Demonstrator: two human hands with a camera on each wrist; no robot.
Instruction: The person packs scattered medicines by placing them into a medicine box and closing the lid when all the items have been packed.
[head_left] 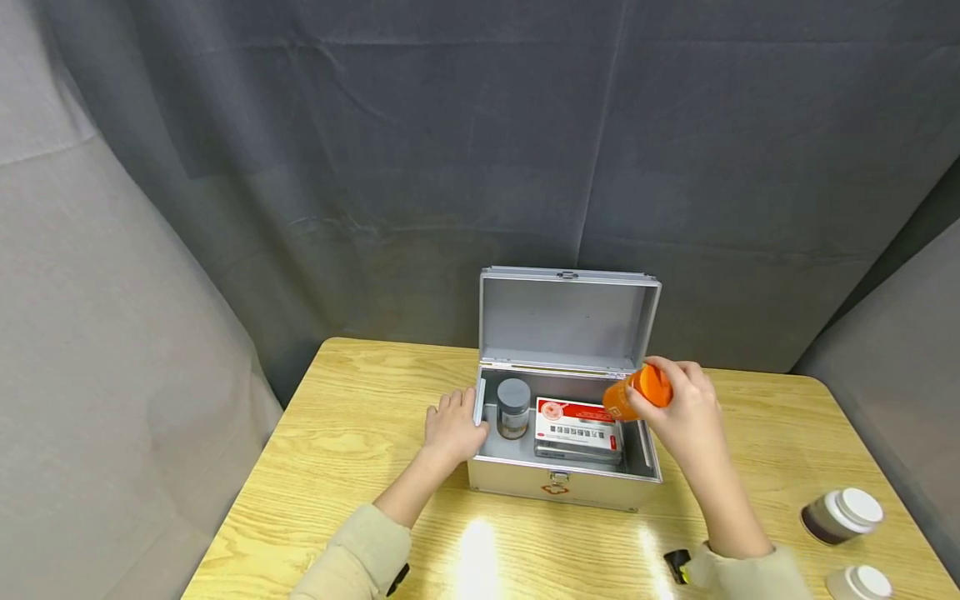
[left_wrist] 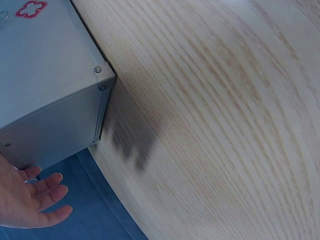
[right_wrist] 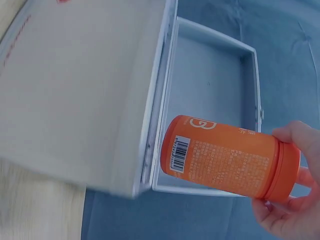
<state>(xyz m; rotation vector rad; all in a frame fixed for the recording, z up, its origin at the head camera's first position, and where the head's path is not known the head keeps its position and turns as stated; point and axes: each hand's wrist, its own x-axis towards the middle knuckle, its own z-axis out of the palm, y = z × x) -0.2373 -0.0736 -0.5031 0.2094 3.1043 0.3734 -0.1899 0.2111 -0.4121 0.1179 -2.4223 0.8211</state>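
The bottle (head_left: 621, 402), a smooth orange cylinder with a ribless cap and a printed barcode, is off the table, tilted above the right end of the case (head_left: 555, 490), its base pointing left and slightly down. The right hand (head_left: 696, 417) is clamped on its cap end, thumb and fingers on opposite sides. The left hand (head_left: 453, 427) is at the left rim of the case, its fingers extended and spread outside the wall; I cannot tell how firmly it bears on the rim. The two hands are well apart.

The case is a rectangular box with a silvery, smooth finish, metal-like edging, riveted corners and a red cross emblem in front. Its shallow lid (head_left: 566, 321) stands raised at the back. Inside, a clear round jar (head_left: 513, 410) with a grey cap stands upright, left of a flat white-and-red carton (head_left: 576, 423).

The table (head_left: 375, 400) shows yellowish wood grain. Two white-capped tubs (head_left: 843, 515) sit near its right edge. Behind hangs a creased dark grey curtain (head_left: 450, 167).
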